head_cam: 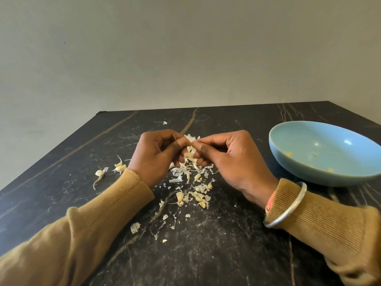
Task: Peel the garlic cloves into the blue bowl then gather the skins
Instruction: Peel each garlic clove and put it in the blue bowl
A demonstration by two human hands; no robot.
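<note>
My left hand [156, 155] and my right hand [228, 159] meet over the middle of the black marbled table, fingers curled. Between their fingertips they pinch a small garlic clove [189, 155], pale and partly hidden by the fingers. Under and in front of the hands lies a heap of white papery skins [185, 174]. A few unpeeled cloves [120, 167] lie to the left of my left wrist, and some more cloves [201, 200] lie among the skins nearer to me. The blue bowl [309, 168] stands to the right of my right hand, with small yellowish bits inside.
The table [206, 254] ends at a grey wall behind and has a slanted left edge. Loose skin flakes [135, 227] are scattered toward me. A silver bangle [288, 209] sits on my right wrist, over a tan sleeve.
</note>
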